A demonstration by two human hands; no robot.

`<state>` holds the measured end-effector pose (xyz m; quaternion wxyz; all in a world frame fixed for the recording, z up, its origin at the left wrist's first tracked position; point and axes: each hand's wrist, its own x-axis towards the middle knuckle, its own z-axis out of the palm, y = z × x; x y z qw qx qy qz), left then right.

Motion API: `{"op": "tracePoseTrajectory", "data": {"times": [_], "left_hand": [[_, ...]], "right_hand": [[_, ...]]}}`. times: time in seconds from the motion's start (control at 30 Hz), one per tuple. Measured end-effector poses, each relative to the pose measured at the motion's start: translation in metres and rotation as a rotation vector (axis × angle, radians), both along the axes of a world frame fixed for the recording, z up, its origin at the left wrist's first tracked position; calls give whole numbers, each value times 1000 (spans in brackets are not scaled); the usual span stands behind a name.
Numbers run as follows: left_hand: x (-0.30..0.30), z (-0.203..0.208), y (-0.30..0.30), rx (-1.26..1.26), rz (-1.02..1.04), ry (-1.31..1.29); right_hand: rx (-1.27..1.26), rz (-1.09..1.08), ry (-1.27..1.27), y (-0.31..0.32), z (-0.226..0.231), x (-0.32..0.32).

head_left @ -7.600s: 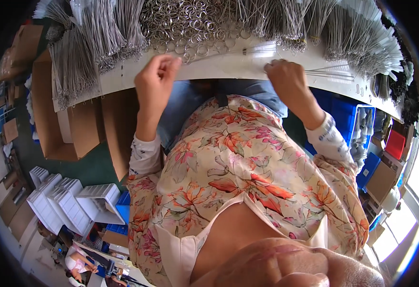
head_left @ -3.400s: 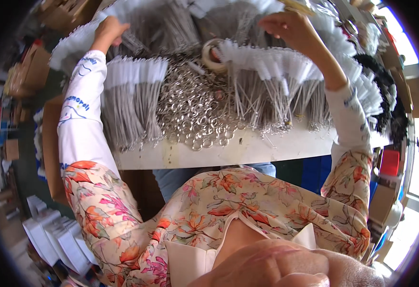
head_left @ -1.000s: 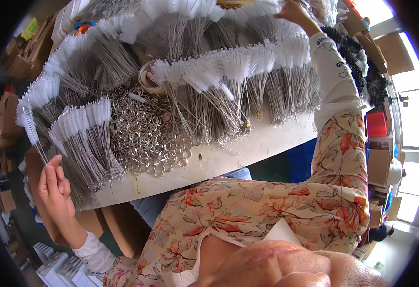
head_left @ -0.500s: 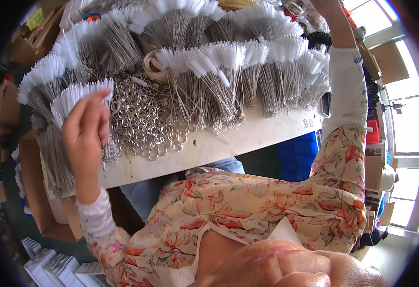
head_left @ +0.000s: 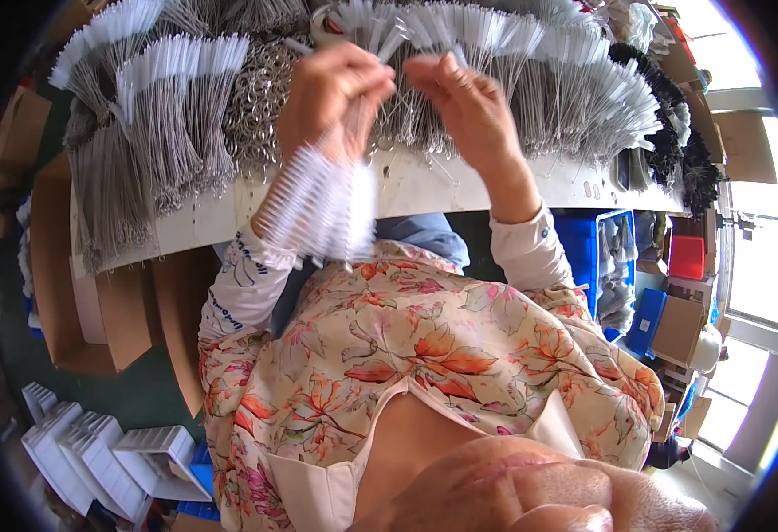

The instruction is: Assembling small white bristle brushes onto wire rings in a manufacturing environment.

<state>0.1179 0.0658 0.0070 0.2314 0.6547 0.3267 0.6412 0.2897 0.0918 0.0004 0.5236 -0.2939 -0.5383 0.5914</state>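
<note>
Wrapped in my left hand (head_left: 322, 97) are the thin wire stems of several white-bristled wire brushes (head_left: 327, 208). Their bristle ends hang toward my body, blurred by motion. Close by on its right, my right hand (head_left: 478, 115) has thumb and fingers drawn together; what they pinch, if anything, is too small to make out. The hands are raised near the table's front, a small gap between their fingertips. Left of them, a heap of shiny metal split rings (head_left: 260, 97) lies on the white table (head_left: 416, 191), partly hidden by my left hand.
Bundles of white wire brushes (head_left: 180, 89) line the table's left side, and more brush bundles (head_left: 531, 53) fill the back and right. Black brushes (head_left: 686, 115) sit at the far right. A cardboard box (head_left: 123, 324) and white plastic bins (head_left: 96, 452) stand on the left; a blue crate (head_left: 580, 248) is under the table.
My left hand has moved right from the left brush bundles and now holds several brushes. The right hand has come back from the far right to meet it. The view has shifted.
</note>
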Motion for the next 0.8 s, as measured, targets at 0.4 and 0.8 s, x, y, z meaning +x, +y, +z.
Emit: {"op": "tracePoseTrajectory", "data": {"times": [0.4, 0.8], "left_hand": [[-22, -128, -82, -19, 120, 377], [-32, -120, -103, -140, -69, 283]], "right_hand": [[113, 290, -867, -35, 7, 11], [-189, 628, -961, -64, -43, -18]]}}
